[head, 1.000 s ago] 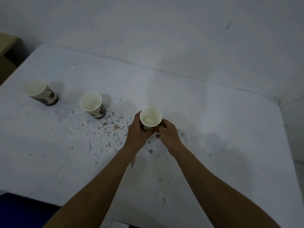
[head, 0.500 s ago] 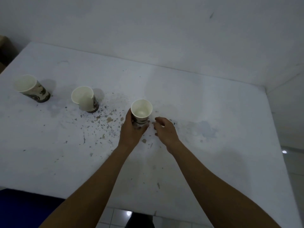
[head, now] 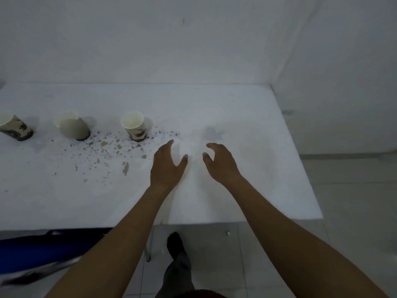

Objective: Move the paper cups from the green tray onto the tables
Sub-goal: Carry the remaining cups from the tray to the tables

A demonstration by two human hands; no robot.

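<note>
Three paper cups stand upright in a row on the white table [head: 236,190]: one at the far left edge [head: 15,127], a blurred middle one [head: 73,126], and the rightmost one [head: 134,125]. My left hand [head: 167,166] hovers over the table to the right of that last cup, fingers relaxed and apart, holding nothing. My right hand [head: 221,163] is beside it, fingers loosely curled, also empty. The green tray is out of view.
Chipped brown spots [head: 103,145] mark the tabletop around the cups. White walls close the back and right sides. A blue object [head: 43,248] lies under the table's front left edge. My leg and shoe [head: 176,254] are on the tiled floor.
Both hands let go of the rightmost cup and pulled back to the right. The cup stays standing on the table. The view shifted right.
</note>
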